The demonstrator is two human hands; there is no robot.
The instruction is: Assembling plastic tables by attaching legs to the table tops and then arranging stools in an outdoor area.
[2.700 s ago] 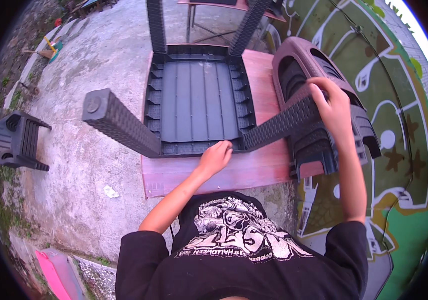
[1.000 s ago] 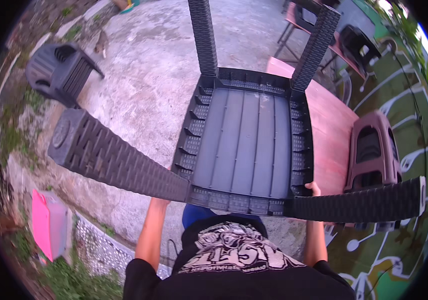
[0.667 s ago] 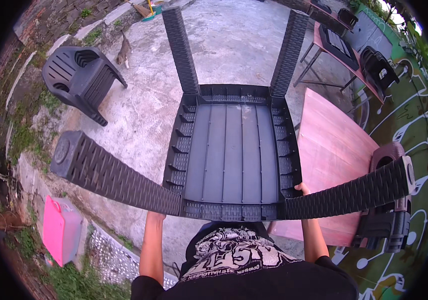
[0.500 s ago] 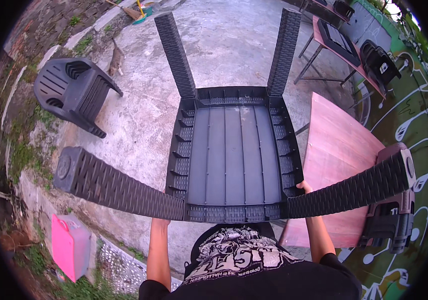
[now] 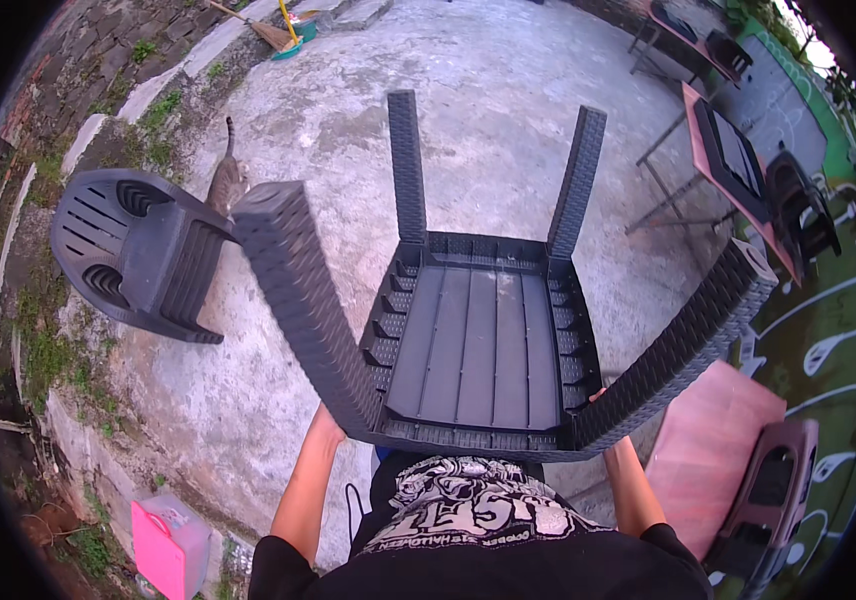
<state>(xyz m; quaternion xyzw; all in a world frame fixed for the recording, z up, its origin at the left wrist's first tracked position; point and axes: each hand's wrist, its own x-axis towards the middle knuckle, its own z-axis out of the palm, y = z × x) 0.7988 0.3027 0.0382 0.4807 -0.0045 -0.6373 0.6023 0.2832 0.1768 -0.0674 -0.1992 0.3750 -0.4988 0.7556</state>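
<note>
Black table [image 5: 473, 345]: was held upside down over concrete floor [image 5: 268, 400], beyond left edge of pink surface [image 5: 713, 422]. Was pinched in grip of right hand [image 5: 599, 395]; could not tell for left hand [image 5: 326, 425], partly hidden. Could perhaps strike chair stack [image 5: 153, 260], if turned carelessly.

Open-air paved yard, in daylight; whether it belongs to a house or a business cannot be told. Ground: weathered concrete floor [image 5: 493, 120], its left edge bordered by rough stonework [image 5: 103, 55] and weeds [image 5: 43, 355], its right side closed by a green wall [image 5: 788, 348] painted with white line designs, foliage [image 5: 748, 18] at its far end. Contents: stacked dark plastic armchairs [image 5: 138, 265] and a cat [image 5: 224, 185] near the floor's left edge; a broom [image 5: 268, 35] and green dustpan [image 5: 288, 49] toward the upper left corner; a red-topped table [image 5: 700, 140] on metal legs by the right edge; a pink-lidded box [image 5: 160, 558] at the lower left corner.
</note>
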